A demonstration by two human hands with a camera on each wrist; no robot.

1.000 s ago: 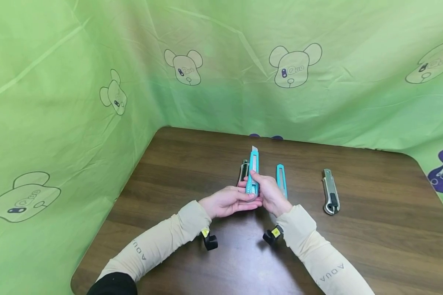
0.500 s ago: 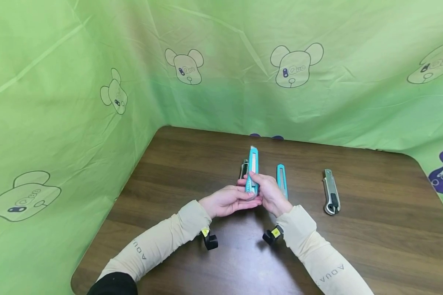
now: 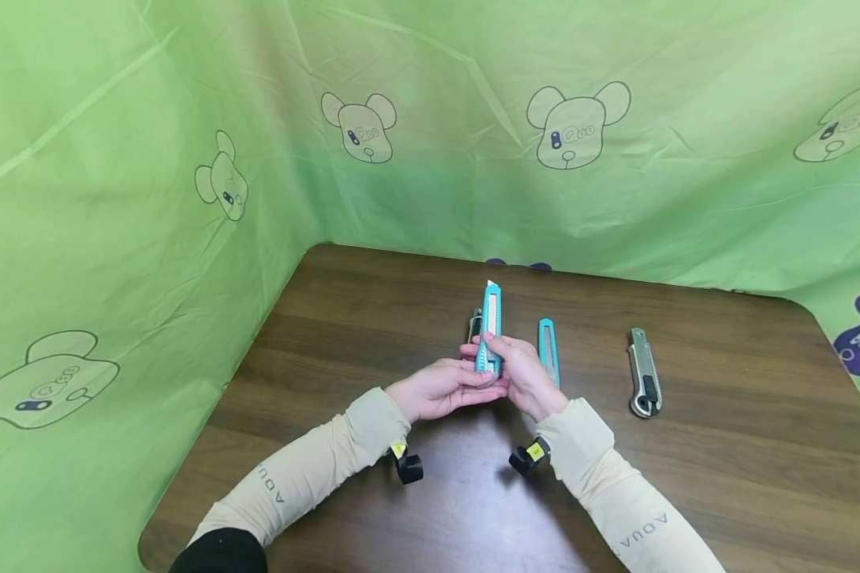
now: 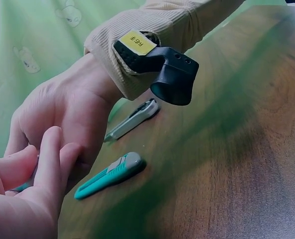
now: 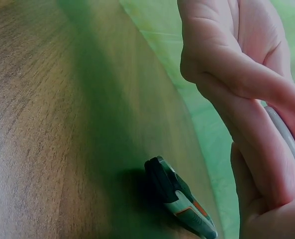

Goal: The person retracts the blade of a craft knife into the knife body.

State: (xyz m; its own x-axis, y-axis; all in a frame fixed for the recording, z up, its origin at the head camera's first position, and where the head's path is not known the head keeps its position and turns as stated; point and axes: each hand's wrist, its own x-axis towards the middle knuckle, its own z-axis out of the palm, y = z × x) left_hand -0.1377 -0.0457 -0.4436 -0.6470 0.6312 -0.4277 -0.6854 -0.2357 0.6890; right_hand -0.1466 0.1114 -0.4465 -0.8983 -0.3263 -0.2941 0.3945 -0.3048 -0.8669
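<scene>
Both hands hold one turquoise utility knife (image 3: 492, 318) above the middle of the table, its blade tip showing at the far end. My left hand (image 3: 440, 390) grips its grey rear end, thumb on top and fingers underneath. From the right side, my right hand (image 3: 526, 374) pinches the body with the thumb along its edge. In the right wrist view only the grey end (image 5: 281, 129) of the knife shows between the fingers. A second turquoise utility knife (image 4: 112, 174) lies on the table just right of my right hand.
A silver utility knife (image 3: 643, 374) lies farther right on the brown table (image 3: 745, 414). Behind the held knife lies a dark-and-silver utility knife (image 5: 184, 204), partly hidden in the head view. Green printed cloth (image 3: 444, 143) hangs along the table's back and left sides.
The held knife's exposed blade looks shorter than a second ago, and the knife's tip has shifted slightly. Both hands keep almost the same place and grip.
</scene>
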